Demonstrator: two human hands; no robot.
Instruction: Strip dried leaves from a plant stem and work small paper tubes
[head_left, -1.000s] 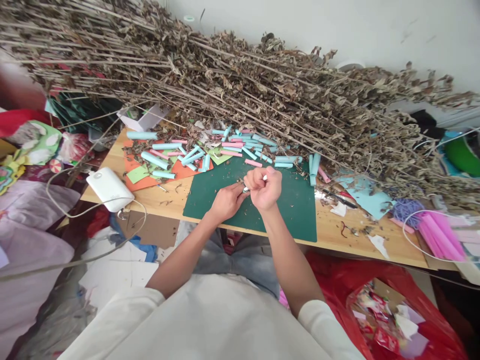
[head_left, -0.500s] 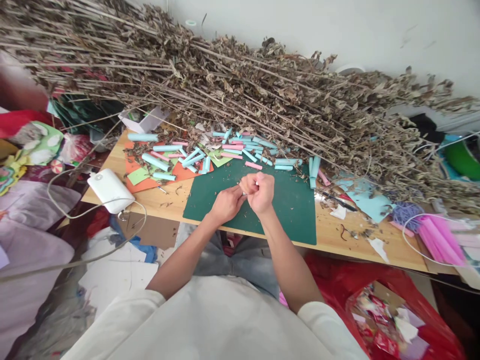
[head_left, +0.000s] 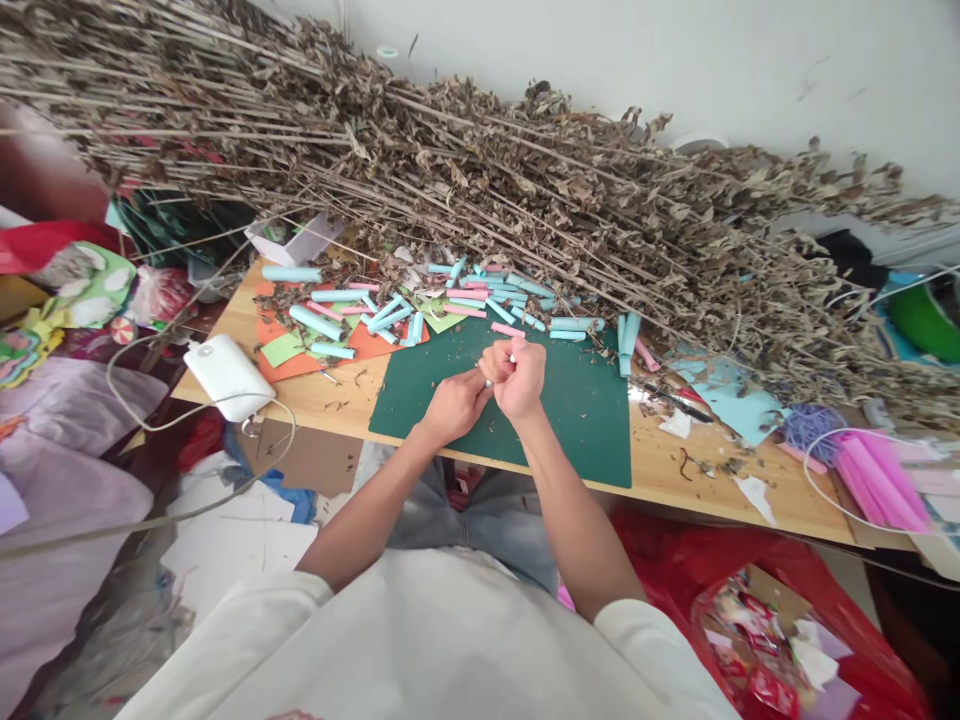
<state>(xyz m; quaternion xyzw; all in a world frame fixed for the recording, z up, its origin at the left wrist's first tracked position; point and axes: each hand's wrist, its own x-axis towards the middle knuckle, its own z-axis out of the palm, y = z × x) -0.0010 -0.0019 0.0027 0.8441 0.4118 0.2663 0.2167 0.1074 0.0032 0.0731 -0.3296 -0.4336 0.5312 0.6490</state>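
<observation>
Over the green cutting mat (head_left: 585,420), my left hand (head_left: 455,407) and my right hand (head_left: 520,378) meet with fingers pressed together. The right hand is curled into a fist, thumb side up. The left hand's fingers are closed and reach under the right hand's fingers. A tiny pale spot shows between them; whatever they grip is mostly hidden. Just beyond the hands lie a short pink paper roll (head_left: 508,330) and several light blue paper rolls (head_left: 576,324). Bits of dry leaf are scattered on the mat.
Dried leafy stalks (head_left: 480,190) are heaped along the back of the wooden table (head_left: 352,400). A white power bank (head_left: 229,377) with a cable lies left. To the right are a black pen (head_left: 686,405) and blue paper (head_left: 731,400). A red bag (head_left: 847,600) holds wrappers below.
The view has shifted slightly. My hands stay pressed together over the mat in nearly the same place, with only a slight change in the fingers.
</observation>
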